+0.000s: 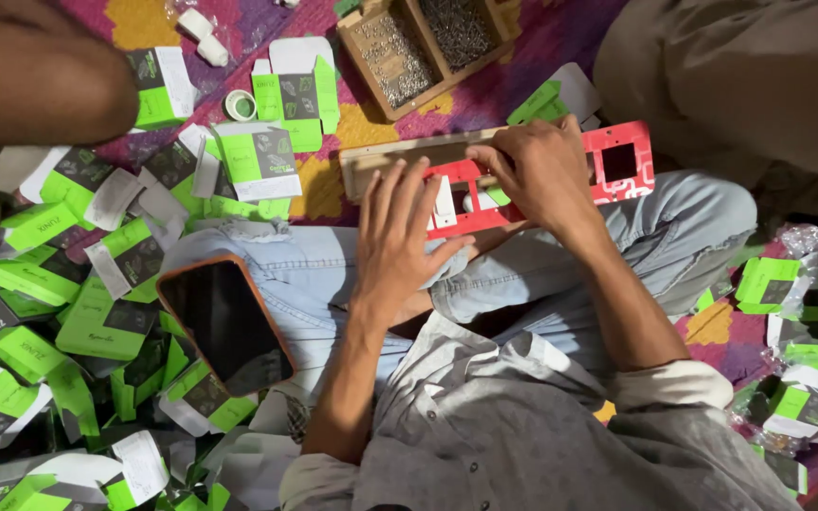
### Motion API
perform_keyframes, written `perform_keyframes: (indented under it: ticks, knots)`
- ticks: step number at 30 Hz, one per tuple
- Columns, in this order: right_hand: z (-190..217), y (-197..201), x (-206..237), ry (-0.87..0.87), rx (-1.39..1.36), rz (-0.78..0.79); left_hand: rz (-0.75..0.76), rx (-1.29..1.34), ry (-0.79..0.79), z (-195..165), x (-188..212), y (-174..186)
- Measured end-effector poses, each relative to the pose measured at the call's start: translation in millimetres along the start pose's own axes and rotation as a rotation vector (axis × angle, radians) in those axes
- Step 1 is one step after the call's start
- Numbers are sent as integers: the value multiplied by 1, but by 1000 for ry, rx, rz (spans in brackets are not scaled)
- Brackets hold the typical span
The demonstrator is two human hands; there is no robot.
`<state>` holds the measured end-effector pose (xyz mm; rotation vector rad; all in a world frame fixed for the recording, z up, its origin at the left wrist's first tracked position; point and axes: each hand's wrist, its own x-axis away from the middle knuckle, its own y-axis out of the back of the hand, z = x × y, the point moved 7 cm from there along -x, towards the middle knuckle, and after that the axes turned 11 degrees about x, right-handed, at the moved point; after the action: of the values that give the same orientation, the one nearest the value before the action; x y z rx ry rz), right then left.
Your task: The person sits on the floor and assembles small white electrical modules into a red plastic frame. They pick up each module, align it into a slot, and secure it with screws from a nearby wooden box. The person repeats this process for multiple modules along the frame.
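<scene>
I sit cross-legged in jeans with a red plastic frame [617, 166] with square cut-outs lying across a wooden strip [400, 156] over my legs. My left hand [400, 237] rests flat on the frame's left end, fingers spread and holding nothing. My right hand [537, 170] presses down on the middle of the frame, fingertips curled at a small white piece [445, 203] set in it. A black phone [227, 326] in an orange case lies on my left thigh.
Many green, white and black small cartons [78, 284] lie heaped on the left and at the right [797, 312]. A wooden tray [418, 47] of small metal screws stands ahead. Another person's knee [40, 71] is top left, another person's clothing [740, 76] top right.
</scene>
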<state>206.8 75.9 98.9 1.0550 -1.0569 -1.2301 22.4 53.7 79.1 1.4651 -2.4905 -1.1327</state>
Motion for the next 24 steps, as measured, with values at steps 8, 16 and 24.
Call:
perform_keyframes:
  ticks: [8, 16, 24]
  knots:
    - [0, 33, 4, 44, -106, -88, -24, 0, -23, 3, 14, -20]
    - [-12, 82, 46, 29, -185, -1214, -557, 926, 420, 76, 35, 3]
    - [12, -70, -111, 238, 104, -266, -665, 1747, 574, 82, 39, 4]
